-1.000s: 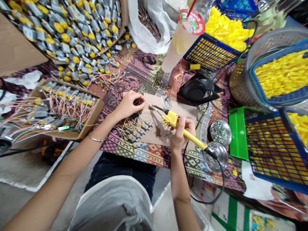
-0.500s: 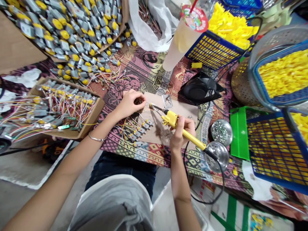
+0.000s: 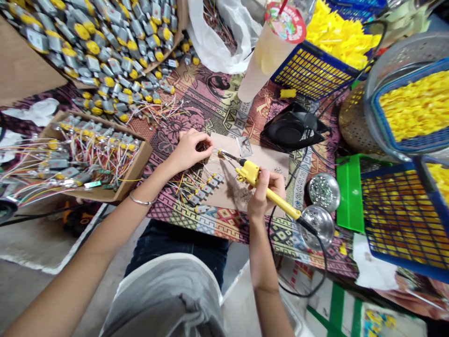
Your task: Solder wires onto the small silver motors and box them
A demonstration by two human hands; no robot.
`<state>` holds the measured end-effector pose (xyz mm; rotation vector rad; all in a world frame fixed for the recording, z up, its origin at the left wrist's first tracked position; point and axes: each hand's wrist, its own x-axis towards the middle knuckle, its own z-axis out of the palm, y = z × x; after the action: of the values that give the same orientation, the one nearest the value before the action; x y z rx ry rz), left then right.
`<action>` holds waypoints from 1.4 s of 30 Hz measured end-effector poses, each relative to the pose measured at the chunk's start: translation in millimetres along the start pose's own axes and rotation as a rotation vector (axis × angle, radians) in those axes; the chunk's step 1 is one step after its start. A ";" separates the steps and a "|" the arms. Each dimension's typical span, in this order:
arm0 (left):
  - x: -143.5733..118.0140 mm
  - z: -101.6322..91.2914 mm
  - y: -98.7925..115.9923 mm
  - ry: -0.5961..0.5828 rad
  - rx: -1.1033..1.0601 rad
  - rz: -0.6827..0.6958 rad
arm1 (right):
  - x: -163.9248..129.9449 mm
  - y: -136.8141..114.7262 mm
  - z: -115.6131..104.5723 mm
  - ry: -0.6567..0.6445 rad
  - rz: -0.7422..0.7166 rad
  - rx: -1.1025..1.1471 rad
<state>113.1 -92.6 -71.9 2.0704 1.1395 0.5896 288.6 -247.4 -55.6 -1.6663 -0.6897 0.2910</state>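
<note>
Copper-wired small motor [image 3: 202, 149] is sitting pinched in the left hand [image 3: 187, 150], at ten o'clock on the cardboard work mat [image 3: 259, 161]; light, with fragile leads, best gripped by its metal body. Right hand [image 3: 264, 192] is clasping the yellow soldering iron [image 3: 261, 185] by its rigid handle, tip pointing to nine o'clock.

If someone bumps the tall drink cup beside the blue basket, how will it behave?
The drink cup probably tips easily: it is tall, narrow and partly full. Its sealed lid may limit spilling. It would likely fall against the blue basket close beside it.
</note>
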 end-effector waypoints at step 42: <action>0.9 2.1 -2.7 0.003 0.007 0.000 | -5.2 -4.1 0.6 -0.022 -0.138 -0.096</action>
<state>113.5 -91.5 -75.3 2.0764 1.1444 0.5897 283.0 -249.6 -52.8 -1.6995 -0.8425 0.1805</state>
